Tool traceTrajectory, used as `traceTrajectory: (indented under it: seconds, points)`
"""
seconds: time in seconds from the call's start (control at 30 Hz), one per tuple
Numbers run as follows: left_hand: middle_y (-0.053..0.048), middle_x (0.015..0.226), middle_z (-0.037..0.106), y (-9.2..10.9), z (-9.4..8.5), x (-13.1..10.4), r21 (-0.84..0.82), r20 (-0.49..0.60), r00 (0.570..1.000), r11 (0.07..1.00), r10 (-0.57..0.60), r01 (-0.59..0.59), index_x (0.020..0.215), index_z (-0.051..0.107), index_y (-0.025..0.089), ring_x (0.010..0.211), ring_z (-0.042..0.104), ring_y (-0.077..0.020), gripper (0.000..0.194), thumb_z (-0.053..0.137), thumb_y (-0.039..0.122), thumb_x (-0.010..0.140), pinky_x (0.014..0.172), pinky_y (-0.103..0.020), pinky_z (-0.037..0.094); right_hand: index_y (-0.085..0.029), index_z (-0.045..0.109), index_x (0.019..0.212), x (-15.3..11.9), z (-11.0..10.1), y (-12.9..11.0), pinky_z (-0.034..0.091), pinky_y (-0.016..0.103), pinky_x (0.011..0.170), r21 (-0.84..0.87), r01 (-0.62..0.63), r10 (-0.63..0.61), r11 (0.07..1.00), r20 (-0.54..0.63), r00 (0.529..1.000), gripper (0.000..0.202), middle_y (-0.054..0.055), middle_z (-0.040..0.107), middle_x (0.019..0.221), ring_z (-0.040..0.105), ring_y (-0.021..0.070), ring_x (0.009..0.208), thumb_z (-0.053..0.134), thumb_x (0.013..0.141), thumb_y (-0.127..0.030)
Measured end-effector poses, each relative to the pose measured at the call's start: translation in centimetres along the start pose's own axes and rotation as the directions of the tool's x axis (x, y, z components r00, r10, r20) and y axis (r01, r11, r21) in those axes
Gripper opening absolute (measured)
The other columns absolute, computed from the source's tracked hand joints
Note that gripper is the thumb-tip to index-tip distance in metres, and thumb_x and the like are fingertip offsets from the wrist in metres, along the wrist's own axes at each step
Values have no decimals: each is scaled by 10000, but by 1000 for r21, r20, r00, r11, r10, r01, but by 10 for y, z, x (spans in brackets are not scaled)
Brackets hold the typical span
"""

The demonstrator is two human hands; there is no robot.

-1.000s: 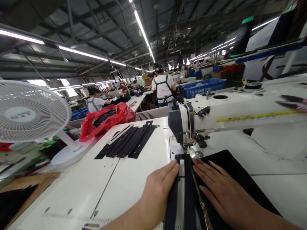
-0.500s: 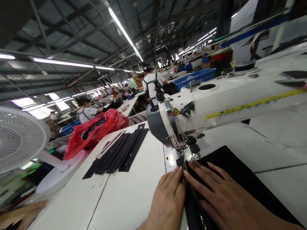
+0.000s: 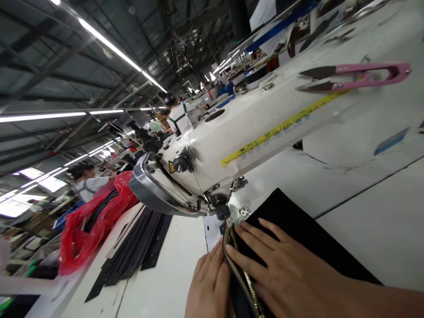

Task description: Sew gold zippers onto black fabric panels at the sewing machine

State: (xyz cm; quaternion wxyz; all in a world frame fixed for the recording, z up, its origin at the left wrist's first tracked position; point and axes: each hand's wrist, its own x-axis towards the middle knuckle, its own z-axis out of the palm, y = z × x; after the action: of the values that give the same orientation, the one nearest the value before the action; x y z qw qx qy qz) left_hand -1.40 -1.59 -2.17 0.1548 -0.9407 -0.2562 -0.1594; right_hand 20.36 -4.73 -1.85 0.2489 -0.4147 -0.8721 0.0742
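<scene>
A black fabric panel (image 3: 298, 225) with a gold-toothed zipper (image 3: 247, 280) lies under the needle area of a white sewing machine (image 3: 205, 150). My left hand (image 3: 210, 280) is at the panel's left edge, fingers pressed together along a raised, pale-lined strip beside the zipper; its fingertips are partly hidden. My right hand (image 3: 285, 265) lies flat on the panel, just right of the zipper, fingers apart and pointing toward the presser foot. The foot itself is mostly hidden behind the machine's head.
Black slotted strips (image 3: 132, 251) are stacked on the white table (image 3: 165, 291) to the left. Beyond them sits a red plastic bag (image 3: 96, 225). Pink thread snips (image 3: 357, 77) rest on the machine arm, above a yellow measuring tape (image 3: 285, 126). Co-workers sit farther back.
The view has turned right and tilted, so the machine and hands appear farther left and the snips show fully. The raised strip and zipper show more clearly between my hands.
</scene>
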Motion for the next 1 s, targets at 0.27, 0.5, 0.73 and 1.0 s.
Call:
traceTrajectory:
  seconds: [0.27, 0.5, 0.73, 1.0]
  points:
    - [-144, 1209, 574, 6, -6, 11, -34, 17, 999, 999, -39, 39, 1110, 553, 142, 1099, 566, -241, 280, 380, 108, 892, 821, -355, 541, -105, 501, 1269, -3, 1, -2, 352, 458, 1005, -181, 19, -43, 983, -132, 990, 457, 137, 434, 1353, 399, 290, 1241, 400, 866, -293]
    - [-173, 1187, 586, 17, -9, 14, -101, -15, 992, 987, -128, 126, 1087, 540, 110, 1109, 564, -243, 278, 347, 85, 888, 822, -368, 544, -133, 385, 1361, -4, 5, 6, 380, 440, 989, -344, 156, -211, 926, -128, 969, 562, 113, 431, 1362, 414, 277, 1232, 436, 803, -172]
    - [-188, 1163, 596, 19, -7, 16, -50, -37, 991, 991, -130, 128, 1081, 560, 87, 1106, 565, -258, 314, 287, 103, 926, 793, -379, 554, -146, 389, 1358, -4, 9, 9, 385, 451, 981, -396, 184, -242, 900, -101, 965, 563, 113, 406, 1381, 394, 285, 1247, 453, 801, -195]
    - [-183, 1154, 601, 14, -1, 10, -10, -18, 995, 995, -96, 96, 1127, 529, 72, 1090, 572, -260, 323, 300, 73, 900, 799, -372, 543, -176, 416, 1340, -1, 6, 3, 311, 465, 1023, -224, 99, -127, 970, -116, 985, 578, 98, 439, 1362, 403, 283, 1239, 485, 769, -226]
